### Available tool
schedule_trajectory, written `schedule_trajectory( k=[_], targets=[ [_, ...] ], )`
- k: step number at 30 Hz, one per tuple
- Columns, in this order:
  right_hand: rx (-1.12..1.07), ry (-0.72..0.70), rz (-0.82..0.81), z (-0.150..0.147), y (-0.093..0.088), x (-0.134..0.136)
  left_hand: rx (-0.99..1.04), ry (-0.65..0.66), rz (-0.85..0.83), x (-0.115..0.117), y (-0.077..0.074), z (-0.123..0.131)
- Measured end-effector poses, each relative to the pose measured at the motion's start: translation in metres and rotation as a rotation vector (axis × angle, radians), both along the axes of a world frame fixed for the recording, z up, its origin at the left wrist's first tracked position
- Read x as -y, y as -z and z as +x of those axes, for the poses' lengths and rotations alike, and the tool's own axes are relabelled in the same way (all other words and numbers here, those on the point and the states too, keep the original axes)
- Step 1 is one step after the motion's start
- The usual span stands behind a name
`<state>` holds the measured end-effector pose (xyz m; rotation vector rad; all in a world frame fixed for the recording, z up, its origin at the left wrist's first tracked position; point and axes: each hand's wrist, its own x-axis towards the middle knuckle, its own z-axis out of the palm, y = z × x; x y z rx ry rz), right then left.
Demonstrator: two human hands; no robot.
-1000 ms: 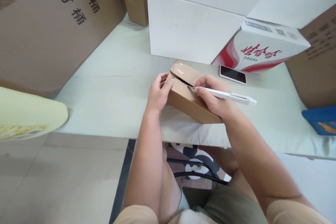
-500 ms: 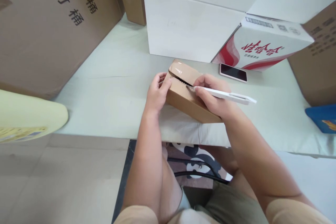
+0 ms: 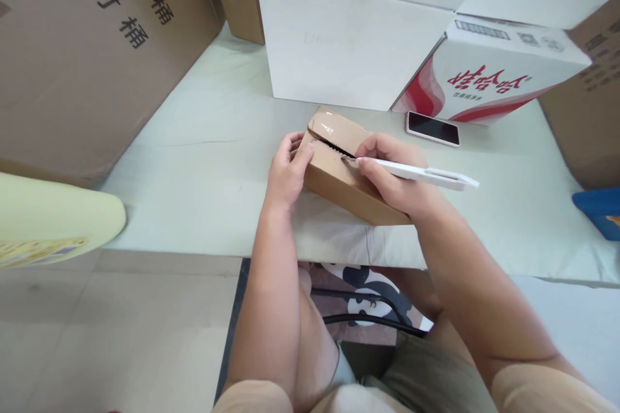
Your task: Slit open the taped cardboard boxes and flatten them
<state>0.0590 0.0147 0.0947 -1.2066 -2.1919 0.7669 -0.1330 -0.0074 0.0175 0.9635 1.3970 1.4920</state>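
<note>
A small brown cardboard box [image 3: 339, 177] lies near the front edge of the table [image 3: 208, 161], its taped top seam partly slit open. My left hand [image 3: 287, 171] grips the box's left end, fingers curled over the top edge. My right hand [image 3: 394, 174] is closed round a white utility knife [image 3: 426, 173], whose blade tip sits in the seam at the middle of the box top.
A phone [image 3: 433, 128] lies screen-up behind the box. A white carton [image 3: 349, 45] and a red-and-white carton [image 3: 489, 77] stand at the back. Large brown cartons [image 3: 87, 45] crowd the left, another [image 3: 588, 103] the right. A blue item [image 3: 600, 210] lies at the right edge.
The knife tip has crept slightly left along the seam. The view has shifted a little; both hands keep their grip.
</note>
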Motion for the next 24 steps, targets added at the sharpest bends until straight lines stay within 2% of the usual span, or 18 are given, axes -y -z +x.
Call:
schedule_trajectory(
  k=[13,24],
  targets=[
    [-0.032,-0.034,0.005,0.0015,0.0014,-0.0020,0.048,-0.042,-0.013,-0.0030,0.0014,0.0008],
    [-0.052,-0.043,0.011,0.0024,0.0014,-0.0021,0.002,-0.013,0.009,-0.0034,0.0062,-0.0020]
  ],
)
